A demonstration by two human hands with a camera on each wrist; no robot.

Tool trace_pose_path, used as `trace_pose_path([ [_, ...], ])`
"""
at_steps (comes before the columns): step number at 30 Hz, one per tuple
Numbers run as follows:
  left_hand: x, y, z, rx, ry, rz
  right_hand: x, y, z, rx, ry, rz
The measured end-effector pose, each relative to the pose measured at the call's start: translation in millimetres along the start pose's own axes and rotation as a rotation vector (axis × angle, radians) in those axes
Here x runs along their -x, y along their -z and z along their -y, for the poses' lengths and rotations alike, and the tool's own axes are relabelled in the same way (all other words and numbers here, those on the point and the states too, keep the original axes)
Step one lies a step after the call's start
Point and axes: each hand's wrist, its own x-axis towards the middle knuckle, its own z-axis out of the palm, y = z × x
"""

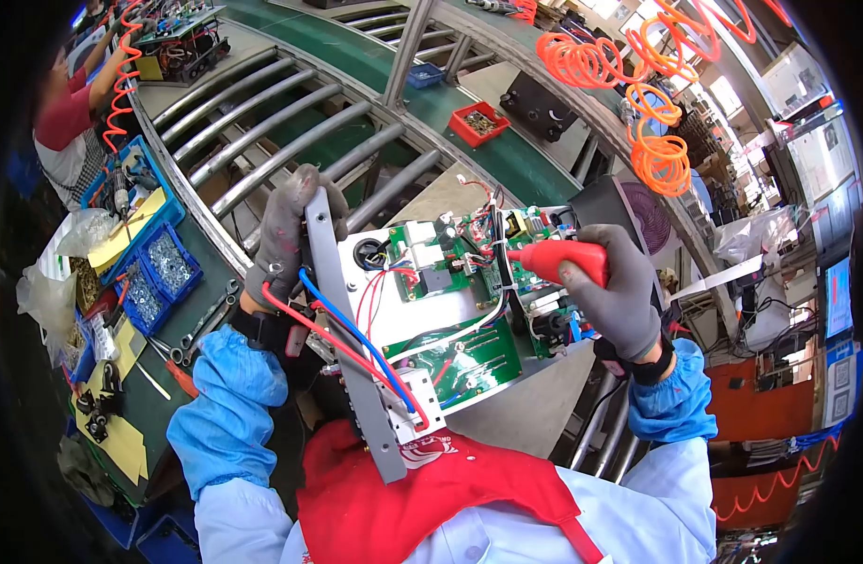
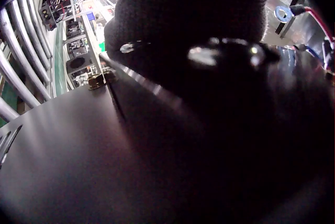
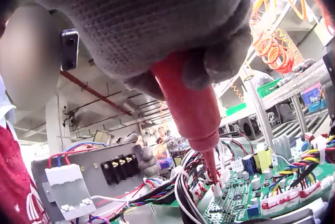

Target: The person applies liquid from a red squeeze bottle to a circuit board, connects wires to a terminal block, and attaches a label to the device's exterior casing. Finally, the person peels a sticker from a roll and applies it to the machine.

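A red squeeze bottle is gripped in my gloved right hand; in the right wrist view the bottle points nozzle down, its tip at white connectors on a green circuit board. My gloved left hand grips the upper end of a long grey metal panel, tilted beside the boards. A white terminal block with red and blue wires sits at the panel's lower end. Another green board lies nearer my body. The left wrist view is mostly dark metal and glove.
Metal rollers run behind and left. Blue bins of screws, wrenches and pliers lie on the left bench. A red bin sits on the green belt. Orange coiled hoses hang upper right. Another person stands far left.
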Motion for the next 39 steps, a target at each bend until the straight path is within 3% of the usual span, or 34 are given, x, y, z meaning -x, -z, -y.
trace_pose_path([
  [4, 4.1, -5.6, -3.0, 0.036, 0.049, -0.038, 1.9, 3.1, -1.9, 0.123, 0.309, 0.022],
  [8, 7.1, -9.4, -7.3, 0.084, 0.094, -0.069, 19.8, 12.3, -8.1, 0.086, 0.260, -0.088],
  [11, 3.1, -11.3, 5.2, 0.073, 0.056, -0.222, 38.2, 32.1, -22.0, -0.107, -0.115, -0.253],
  [13, 1.1, -3.3, 11.8, 0.119, 0.044, -0.188, 46.3, 51.0, -24.7, -0.294, -0.350, -0.374],
  [14, 2.7, -6.2, 10.9, 0.133, 0.057, -0.218, 53.0, 60.0, -39.7, -0.164, -0.335, -0.443],
  [16, -4.3, 7.6, 6.4, 0.103, 0.039, 0.035, 67.9, 76.5, -53.6, -0.180, -0.420, -0.491],
  [17, -4.2, 7.7, 5.9, 0.045, 0.001, 0.070, 76.5, 79.9, -58.8, -0.243, -0.478, -0.514],
  [20, -9.2, 16.6, 13.2, 0.126, -0.013, 0.131, 99.3, 75.4, -79.8, -0.198, -0.518, -0.507],
  [22, -10.0, 14.5, 11.9, 0.096, 0.057, 0.016, 108.6, 63.6, -93.5, -0.075, -0.413, -0.533],
  [24, -6.2, 8.7, 9.9, 0.050, 0.010, 0.007, 110.9, 57.2, -94.6, -0.073, -0.458, -0.511],
  [26, -6.9, 8.9, 10.7, 0.079, -0.060, 0.138, 111.1, 49.8, -97.3, -0.144, -0.459, -0.506],
  [29, -4.1, -1.1, 2.4, 0.191, 0.000, 0.211, 108.4, 38.3, -104.6, -0.105, -0.395, -0.505],
  [33, 2.3, -7.4, -1.8, 0.213, 0.064, 0.111, 101.0, 38.7, -100.3, -0.124, -0.425, -0.445],
  [39, -4.8, 12.0, 5.2, 0.193, 0.052, 0.169, 98.3, 34.6, -104.7, -0.096, -0.384, -0.440],
])
